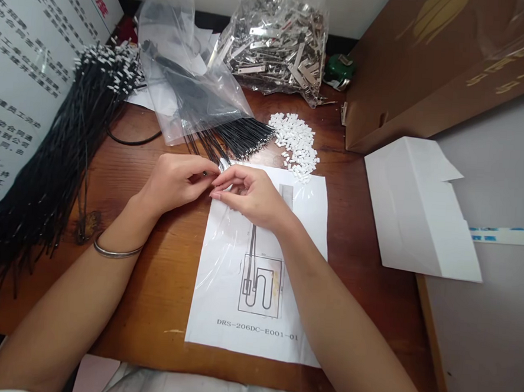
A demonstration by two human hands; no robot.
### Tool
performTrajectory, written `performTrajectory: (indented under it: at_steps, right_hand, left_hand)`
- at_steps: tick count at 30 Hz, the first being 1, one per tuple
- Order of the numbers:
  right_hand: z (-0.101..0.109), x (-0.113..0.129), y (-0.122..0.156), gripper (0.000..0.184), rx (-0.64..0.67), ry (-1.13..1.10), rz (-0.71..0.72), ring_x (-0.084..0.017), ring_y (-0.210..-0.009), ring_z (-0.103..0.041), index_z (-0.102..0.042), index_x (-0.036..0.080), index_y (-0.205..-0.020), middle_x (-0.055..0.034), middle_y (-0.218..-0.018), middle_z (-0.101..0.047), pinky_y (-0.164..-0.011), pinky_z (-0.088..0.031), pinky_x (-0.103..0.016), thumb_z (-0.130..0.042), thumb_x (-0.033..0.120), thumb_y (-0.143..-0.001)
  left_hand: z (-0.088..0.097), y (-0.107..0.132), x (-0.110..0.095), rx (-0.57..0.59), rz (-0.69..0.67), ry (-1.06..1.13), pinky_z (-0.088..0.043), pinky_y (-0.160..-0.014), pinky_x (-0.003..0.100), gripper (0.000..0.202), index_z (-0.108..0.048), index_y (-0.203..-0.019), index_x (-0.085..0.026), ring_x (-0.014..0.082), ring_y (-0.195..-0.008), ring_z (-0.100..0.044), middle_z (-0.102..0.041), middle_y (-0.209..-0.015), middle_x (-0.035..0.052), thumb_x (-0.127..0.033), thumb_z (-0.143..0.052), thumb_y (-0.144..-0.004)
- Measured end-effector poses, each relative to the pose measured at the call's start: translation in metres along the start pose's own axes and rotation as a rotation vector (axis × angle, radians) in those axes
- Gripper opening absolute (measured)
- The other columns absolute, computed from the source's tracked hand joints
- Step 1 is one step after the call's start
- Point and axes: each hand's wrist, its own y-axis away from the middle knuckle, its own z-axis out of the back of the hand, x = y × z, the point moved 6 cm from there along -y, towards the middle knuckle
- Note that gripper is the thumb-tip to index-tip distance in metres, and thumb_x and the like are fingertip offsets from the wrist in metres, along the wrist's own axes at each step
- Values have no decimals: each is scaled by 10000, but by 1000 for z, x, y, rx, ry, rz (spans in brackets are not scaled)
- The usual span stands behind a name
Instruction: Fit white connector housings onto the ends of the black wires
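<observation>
My left hand (176,182) is closed in a pinch, with a dark bit of black wire showing at its fingertips. Against it, fingertips nearly touching, my right hand (255,195) also pinches; whatever lies between its fingers is too small to make out. Just beyond both hands, a bundle of black wires (243,136) with metal-tipped ends sticks out of a clear plastic bag (161,107). Small white sleeve-like pieces (296,142) lie in a loose pile to the right of these ends. Under my hands is a printed drawing sheet (221,288).
Black wires with white ends (65,142) are heaped at the left. A clear bag of metal strips (275,43) stands at the back, beside a green object (339,70). On the right are a brown box (398,68) and a folded white card (416,211).
</observation>
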Motion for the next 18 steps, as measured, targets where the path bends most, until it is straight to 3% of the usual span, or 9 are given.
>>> performTrajectory:
  at_steps: [5, 8, 12, 18]
  right_hand:
    - [0, 0, 1, 231, 3, -30, -42, -92, -594, -549, -674, 168, -876, -11, -797, -702, -554, -441, -263, -799, 290, -724]
    - [-1, 3, 1, 309, 26, -81, -23, -76, -537, -518, -668, 180, -990, 13, -772, -705, -516, -430, -252, -792, 291, -729]
    - [-2, 7, 2, 392, 55, -110, 7, -63, -511, -515, -649, 190, -1121, 28, -781, -712, -506, -440, -243, -761, 252, -750]
    - [-2, 3, 0, 289, 36, -83, 4, -74, -566, -541, -666, 181, -1034, 2, -825, -719, -531, -452, -248, -741, 237, -760]
  left_hand:
    - [3, 1, 13, 2, 209, -74, -510, -649, 262, 195, -787, -905, -211, 151, -663, -684, -790, -844, 33, -215, -597, -863]
    - [5, 1, 16, 6, 277, -68, -534, -670, 277, 214, -801, -898, -222, 162, -671, -690, -794, -844, 37, -282, -597, -873]
    - [5, 0, 15, 0, 261, -63, -532, -652, 275, 239, -811, -885, -229, 157, -637, -676, -782, -775, 37, -309, -586, -873]
    - [1, 0, 8, 31, 164, -44, -493, -603, 262, 277, -812, -863, -233, 149, -621, -671, -768, -734, 33, -273, -539, -886]
